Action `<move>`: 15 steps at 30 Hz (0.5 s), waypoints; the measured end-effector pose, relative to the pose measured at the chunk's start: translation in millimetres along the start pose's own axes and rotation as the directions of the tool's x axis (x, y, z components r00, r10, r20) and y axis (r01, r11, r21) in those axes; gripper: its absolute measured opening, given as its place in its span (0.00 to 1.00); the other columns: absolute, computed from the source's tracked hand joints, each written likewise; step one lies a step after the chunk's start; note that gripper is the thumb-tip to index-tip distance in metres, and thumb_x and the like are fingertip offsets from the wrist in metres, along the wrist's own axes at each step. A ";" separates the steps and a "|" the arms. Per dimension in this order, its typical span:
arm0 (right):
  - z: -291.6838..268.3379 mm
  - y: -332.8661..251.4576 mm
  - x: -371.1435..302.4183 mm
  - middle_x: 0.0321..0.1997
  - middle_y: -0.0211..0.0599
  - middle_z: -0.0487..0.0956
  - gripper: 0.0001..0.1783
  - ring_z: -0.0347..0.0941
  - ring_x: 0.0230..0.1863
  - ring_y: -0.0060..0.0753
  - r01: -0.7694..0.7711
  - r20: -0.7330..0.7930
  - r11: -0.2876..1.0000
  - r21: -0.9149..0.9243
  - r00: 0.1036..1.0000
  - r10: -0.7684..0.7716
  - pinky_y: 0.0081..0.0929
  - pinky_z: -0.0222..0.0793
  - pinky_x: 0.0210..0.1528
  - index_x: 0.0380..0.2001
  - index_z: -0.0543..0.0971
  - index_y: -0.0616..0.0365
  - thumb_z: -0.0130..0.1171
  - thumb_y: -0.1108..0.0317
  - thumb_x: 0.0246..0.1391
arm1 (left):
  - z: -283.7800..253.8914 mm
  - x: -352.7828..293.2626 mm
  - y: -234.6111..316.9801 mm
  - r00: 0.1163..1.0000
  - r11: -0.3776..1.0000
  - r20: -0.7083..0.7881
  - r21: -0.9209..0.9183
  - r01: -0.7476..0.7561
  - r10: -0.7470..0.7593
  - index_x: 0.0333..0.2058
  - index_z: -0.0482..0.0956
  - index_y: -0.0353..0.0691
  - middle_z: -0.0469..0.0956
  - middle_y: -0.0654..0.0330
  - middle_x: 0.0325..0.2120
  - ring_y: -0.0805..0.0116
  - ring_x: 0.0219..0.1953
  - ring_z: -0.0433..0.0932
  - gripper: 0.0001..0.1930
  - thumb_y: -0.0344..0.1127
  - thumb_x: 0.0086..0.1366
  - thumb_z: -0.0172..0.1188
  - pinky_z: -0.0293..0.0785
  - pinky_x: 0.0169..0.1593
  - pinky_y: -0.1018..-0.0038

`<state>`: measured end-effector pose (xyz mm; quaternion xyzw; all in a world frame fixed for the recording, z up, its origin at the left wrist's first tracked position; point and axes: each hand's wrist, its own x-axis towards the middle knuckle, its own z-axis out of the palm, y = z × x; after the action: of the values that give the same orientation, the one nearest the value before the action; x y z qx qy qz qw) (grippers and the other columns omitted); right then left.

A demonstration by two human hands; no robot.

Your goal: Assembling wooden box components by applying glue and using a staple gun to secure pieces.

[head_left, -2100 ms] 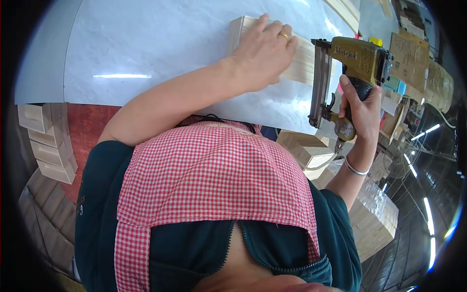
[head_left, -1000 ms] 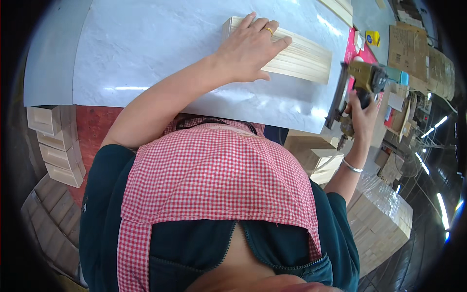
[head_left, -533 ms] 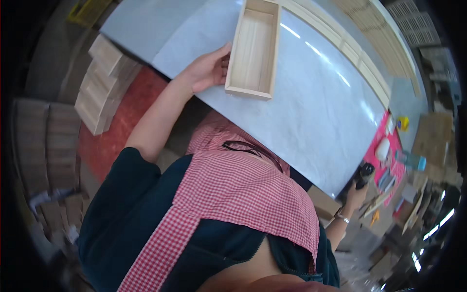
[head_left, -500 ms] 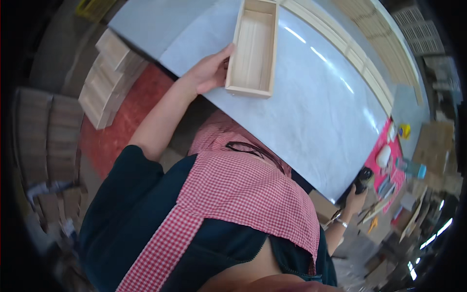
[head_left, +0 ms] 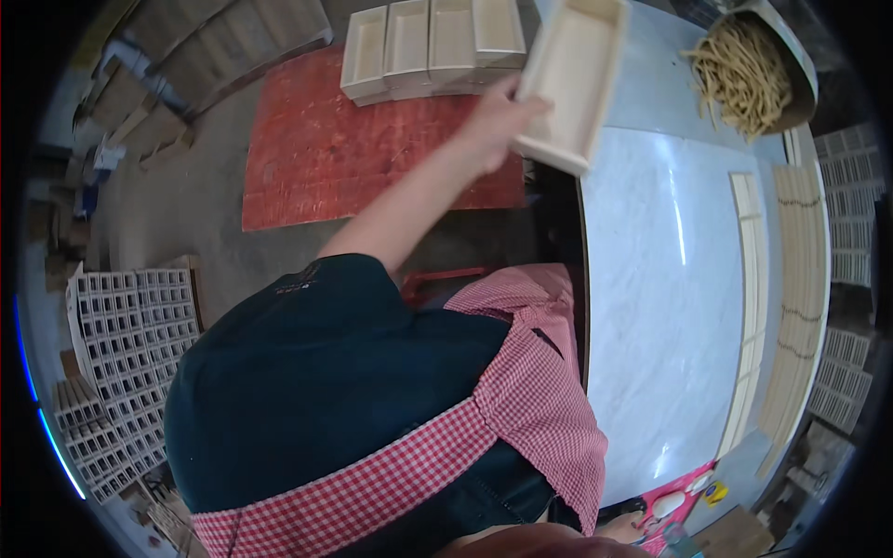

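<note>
My left hand (head_left: 502,126) grips the near left wall of a long, open-topped wooden box (head_left: 581,70). The box is tilted and held over the left edge of the pale worktable (head_left: 660,279), and its inside looks bare. At the lower edge of the view, my right hand (head_left: 625,528) is partly cut off by my body. It is closed at a black tool (head_left: 619,508) by the table's near corner; the tool's kind is not clear. Several similar wooden boxes (head_left: 409,46) stand in a row at the far left.
Under the row of boxes lies a red board (head_left: 316,149). A container of tan strips (head_left: 744,79) stands at the table's far right. Long wooden slats (head_left: 791,307) line its right side. A pink cloth (head_left: 684,498) with small items lies near my right hand.
My view has turned left. My left hand has carried the wooden box off the table surface toward the row of boxes. My right hand has stayed by the table corner.
</note>
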<state>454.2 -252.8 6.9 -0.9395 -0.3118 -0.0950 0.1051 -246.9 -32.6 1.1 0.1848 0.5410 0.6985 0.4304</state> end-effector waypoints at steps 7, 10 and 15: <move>26.5 -52.0 11.8 0.43 0.50 0.82 0.27 0.78 0.40 0.51 0.102 0.021 0.994 0.034 0.994 -0.103 0.39 0.72 0.43 0.50 0.78 0.67 0.54 0.51 0.63 | -165.8 146.9 39.6 0.872 0.933 -0.418 0.344 -0.105 0.253 0.53 0.76 0.27 0.81 0.49 0.40 0.59 0.35 0.79 0.24 0.28 0.55 0.62 0.79 0.37 0.67; 15.1 -76.0 -3.2 0.43 0.48 0.82 0.26 0.78 0.39 0.48 0.121 0.020 0.992 -0.022 0.992 -0.121 0.38 0.72 0.41 0.51 0.78 0.67 0.54 0.52 0.64 | -182.4 186.4 31.6 0.822 0.884 -0.515 0.466 0.030 0.243 0.54 0.76 0.27 0.82 0.49 0.39 0.59 0.34 0.80 0.26 0.23 0.52 0.60 0.78 0.40 0.71; 4.4 -104.2 -15.8 0.43 0.47 0.82 0.25 0.78 0.39 0.46 0.163 0.031 0.982 -0.097 0.987 -0.161 0.37 0.72 0.42 0.51 0.78 0.66 0.54 0.52 0.65 | -201.6 234.8 -0.4 0.799 0.856 -0.564 0.501 0.131 0.208 0.56 0.77 0.28 0.83 0.49 0.42 0.59 0.38 0.80 0.30 0.24 0.50 0.60 0.77 0.43 0.72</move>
<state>379.1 -178.9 13.3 -0.9162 -0.3832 -0.1080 0.0466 -524.5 35.3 -117.7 0.0740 0.8115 0.5583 0.1560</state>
